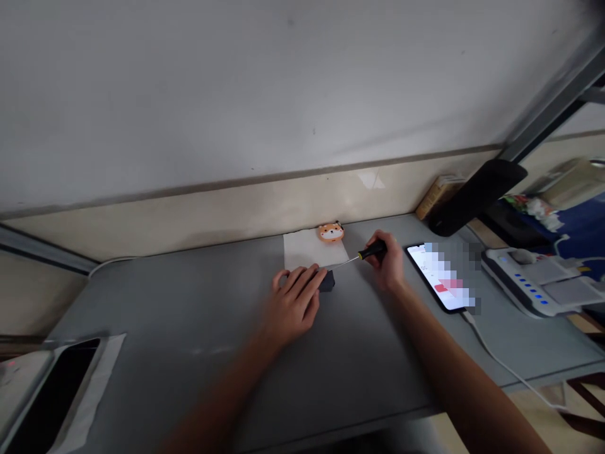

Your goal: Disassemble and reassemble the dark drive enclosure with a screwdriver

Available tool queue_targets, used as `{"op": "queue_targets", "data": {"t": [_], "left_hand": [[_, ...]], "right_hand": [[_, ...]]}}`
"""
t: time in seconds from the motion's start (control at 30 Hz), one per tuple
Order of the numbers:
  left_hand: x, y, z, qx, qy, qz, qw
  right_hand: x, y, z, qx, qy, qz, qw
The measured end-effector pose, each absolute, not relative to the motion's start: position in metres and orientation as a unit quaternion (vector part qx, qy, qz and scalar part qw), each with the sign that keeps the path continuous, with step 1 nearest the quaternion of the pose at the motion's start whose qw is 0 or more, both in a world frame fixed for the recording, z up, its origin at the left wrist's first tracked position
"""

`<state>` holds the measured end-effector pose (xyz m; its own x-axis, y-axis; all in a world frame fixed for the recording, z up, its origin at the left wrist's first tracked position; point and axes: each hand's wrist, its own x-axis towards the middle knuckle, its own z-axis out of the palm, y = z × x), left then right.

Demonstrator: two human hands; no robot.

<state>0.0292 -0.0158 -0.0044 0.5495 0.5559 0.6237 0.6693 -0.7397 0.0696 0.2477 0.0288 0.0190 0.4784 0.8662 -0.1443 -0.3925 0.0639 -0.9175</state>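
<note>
My left hand point(297, 299) is closed over a small dark block-like object point(327, 281), whose right end shows beyond the fingers; its kind cannot be made out. In my right hand point(388, 261) is a screwdriver point(368, 252) with a black handle and a yellow ring. Its thin metal shaft slants left and down toward the dark object, and the tip's exact contact is too small to tell. Just behind my left hand lies a white paper sheet point(302, 247). An orange dog-face case point(331, 232) rests at the sheet's far right corner.
Right of my right hand lies a lit phone point(437, 277) with a white cable point(501, 362). Farther right are a power strip point(529, 290) with plugs and a black cylinder point(477, 195). A dark-screened device point(57, 397) sits at the left. A wall bounds the grey table point(189, 302) behind.
</note>
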Motion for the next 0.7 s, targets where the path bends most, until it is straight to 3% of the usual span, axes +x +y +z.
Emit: {"op": "queue_targets", "data": {"t": [0.7], "left_hand": [[0.0296, -0.0152, -0.0066, -0.874, -0.352, -0.322, 0.092]], "right_hand": [[0.2473, 0.0294, 0.0160, -0.496, -0.239, 0.463, 0.695]]}}
